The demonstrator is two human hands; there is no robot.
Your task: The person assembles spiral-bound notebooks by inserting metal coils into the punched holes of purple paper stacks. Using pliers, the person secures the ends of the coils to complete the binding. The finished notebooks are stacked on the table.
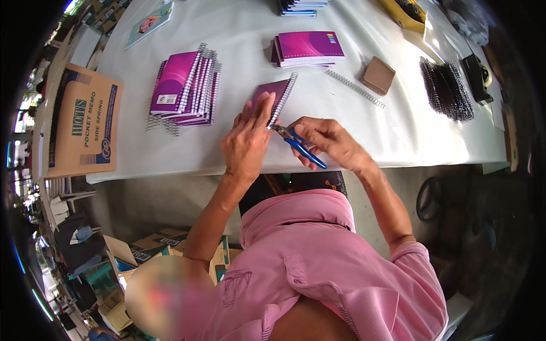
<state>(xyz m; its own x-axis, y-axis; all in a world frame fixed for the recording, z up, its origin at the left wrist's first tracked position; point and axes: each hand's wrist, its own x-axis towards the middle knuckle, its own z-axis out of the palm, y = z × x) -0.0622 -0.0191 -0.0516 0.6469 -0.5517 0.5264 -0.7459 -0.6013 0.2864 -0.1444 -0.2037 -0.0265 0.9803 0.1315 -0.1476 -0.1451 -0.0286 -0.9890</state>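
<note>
A small purple notebook (272,90) stands tilted near the table's front edge, a metal spiral running along its right side. My left hand (245,146) grips its lower part, fingers stretched over the cover; the thumb is hidden. In my right hand (333,141) is a pair of blue-handled pliers (307,153). The pliers' jaws are at the bottom end of the spiral, close to my left fingertips. Whether the jaws are closed on the wire, I cannot tell.
Left of my hands are stacked spiral-bound purple notebooks (176,85). Beyond lie purple notebooks without visible spirals (310,45). A loose spiral wire (355,88), a brown block (378,75) and a heap of black spirals (446,90) lie rightward. A cardboard box (85,122) stands at the left edge.
</note>
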